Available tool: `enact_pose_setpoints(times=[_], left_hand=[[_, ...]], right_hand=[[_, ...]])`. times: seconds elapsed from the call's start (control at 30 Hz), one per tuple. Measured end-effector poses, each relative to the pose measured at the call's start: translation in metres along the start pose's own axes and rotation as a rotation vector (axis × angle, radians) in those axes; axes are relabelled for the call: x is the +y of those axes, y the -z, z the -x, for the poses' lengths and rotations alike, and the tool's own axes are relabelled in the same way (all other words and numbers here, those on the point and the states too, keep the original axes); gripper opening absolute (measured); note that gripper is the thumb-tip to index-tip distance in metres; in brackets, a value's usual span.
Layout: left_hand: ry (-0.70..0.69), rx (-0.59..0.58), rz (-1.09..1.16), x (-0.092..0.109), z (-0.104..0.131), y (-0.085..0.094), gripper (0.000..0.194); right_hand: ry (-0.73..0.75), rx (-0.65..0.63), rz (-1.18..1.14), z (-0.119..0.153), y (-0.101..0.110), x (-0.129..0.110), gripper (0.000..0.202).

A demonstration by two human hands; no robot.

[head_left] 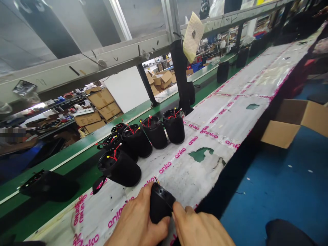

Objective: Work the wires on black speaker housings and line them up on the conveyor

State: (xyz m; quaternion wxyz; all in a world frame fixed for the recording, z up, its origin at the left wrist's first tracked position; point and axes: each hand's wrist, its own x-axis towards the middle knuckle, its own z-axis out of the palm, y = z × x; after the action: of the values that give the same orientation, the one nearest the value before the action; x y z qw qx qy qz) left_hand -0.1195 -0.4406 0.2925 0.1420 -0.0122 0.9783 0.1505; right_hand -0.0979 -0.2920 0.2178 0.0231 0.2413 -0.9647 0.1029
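My left hand (139, 215) wraps round a black cylindrical speaker housing (161, 204), its thumb across the near side. The housing is tilted, and a smooth dark rim with small wires faces up and away. At the rim's right edge, my right hand (197, 223) is closed with its fingertips pressed on the housing; whether it pinches anything small there is hidden. Just beyond stand several similar open-topped housings, with red wires and small connectors poking out. The closest speaker housing (125, 171) has a black strap loop (99, 185) at its side.
Pink-lettered white sheeting (179, 167), torn in places, covers the bench. Left of it runs a green conveyor (84, 150), carrying another dark housing (51, 185). A metal post (179, 75) rises behind the group. On the blue floor at right sits an open cardboard box (287, 119).
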Motion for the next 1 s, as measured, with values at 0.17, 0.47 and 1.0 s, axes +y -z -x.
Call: enact_pose_setpoints(times=[0.17, 0.47, 1.0], left_hand=[[0.024, 0.027, -0.008, -0.003, 0.002, -0.004, 0.073], [-0.059, 0.030, 0.077, -0.008, 0.003, 0.005, 0.066], [-0.049, 0.059, 0.039, 0.000, 0.007, 0.001, 0.065]], right_hand=[[-0.007, -0.217, -0.093, -0.011, 0.036, 0.003, 0.036], [-0.065, 0.251, -0.323, 0.009, -0.011, 0.010, 0.020], [0.027, 0.063, -0.240, -0.004, 0.001, 0.006, 0.017]])
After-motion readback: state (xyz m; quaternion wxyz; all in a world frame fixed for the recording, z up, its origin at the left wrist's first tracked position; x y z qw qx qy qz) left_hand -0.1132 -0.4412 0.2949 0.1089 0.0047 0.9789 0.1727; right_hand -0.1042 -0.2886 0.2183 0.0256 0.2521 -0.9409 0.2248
